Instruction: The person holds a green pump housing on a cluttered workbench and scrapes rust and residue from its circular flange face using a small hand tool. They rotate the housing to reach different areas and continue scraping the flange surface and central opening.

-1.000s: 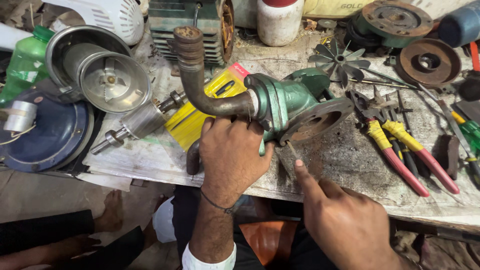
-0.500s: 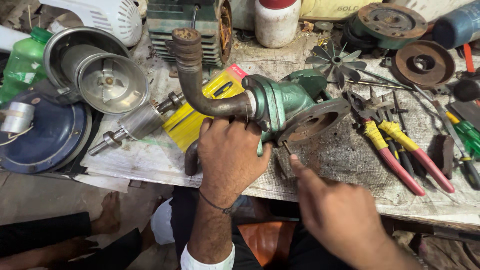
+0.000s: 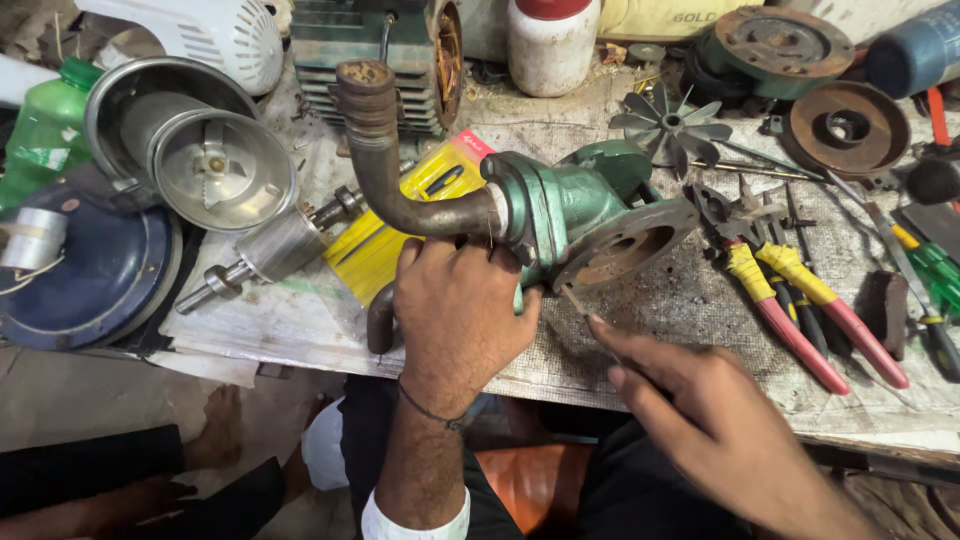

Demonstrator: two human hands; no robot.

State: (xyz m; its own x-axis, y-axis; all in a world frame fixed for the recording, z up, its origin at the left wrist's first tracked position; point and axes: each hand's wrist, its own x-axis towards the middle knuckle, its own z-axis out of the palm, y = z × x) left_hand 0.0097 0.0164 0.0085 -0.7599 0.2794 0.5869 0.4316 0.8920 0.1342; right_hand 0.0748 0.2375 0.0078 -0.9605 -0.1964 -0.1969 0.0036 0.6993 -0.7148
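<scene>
A person's left hand (image 3: 455, 315) clamps down on a green pump body (image 3: 560, 210) at the centre of a cluttered tabletop (image 3: 700, 330), fingers closed over its near side where a rusty bent pipe (image 3: 385, 150) joins it and rises toward 11 o'clock. The right hand (image 3: 720, 430), at 5 o'clock from the pump, pinches a thin metal tool (image 3: 580, 305) whose tip rests at the lower rim of the pump's round open flange (image 3: 625, 245). The flange face looks rusty and uncovered, so the pump appears already opened up, with scraping or cleaning of the rim seemingly under way and reassembly not yet begun. A metal fan wheel (image 3: 670, 125) lies at 1 o'clock, yellow-and-red pliers (image 3: 800, 300) at 3 o'clock, a yellow packet (image 3: 400, 215) at 9 o'clock, and a shiny steel cup (image 3: 195, 150) with a loose motor shaft (image 3: 270, 250) farther left.
</scene>
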